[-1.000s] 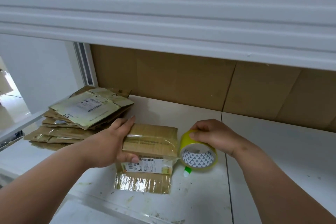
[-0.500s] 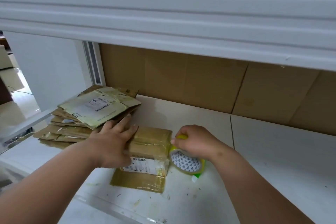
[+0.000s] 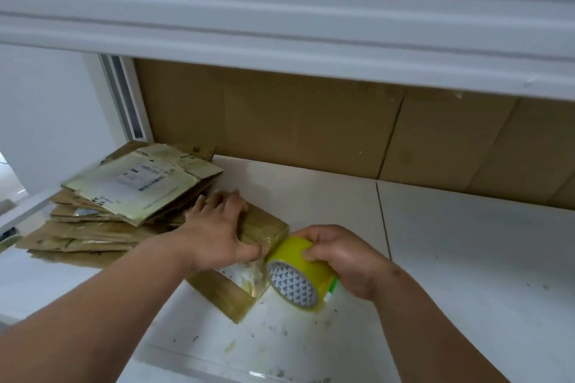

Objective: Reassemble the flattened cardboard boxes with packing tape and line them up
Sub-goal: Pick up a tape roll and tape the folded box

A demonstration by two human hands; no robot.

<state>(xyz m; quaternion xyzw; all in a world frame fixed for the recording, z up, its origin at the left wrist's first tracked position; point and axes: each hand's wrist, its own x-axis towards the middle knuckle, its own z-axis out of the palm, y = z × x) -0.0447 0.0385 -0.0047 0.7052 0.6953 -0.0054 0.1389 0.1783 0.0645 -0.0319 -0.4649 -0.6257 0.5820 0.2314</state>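
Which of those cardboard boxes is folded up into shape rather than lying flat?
The box under the left hand, beside the yellow tape roll. The others lie flattened in the stack at left.

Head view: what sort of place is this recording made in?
Probably a packing or storeroom bench: a white shelf unit backed with cardboard sheets, a stack of flattened boxes with shipping labels, and a yellow tape roll at a box.
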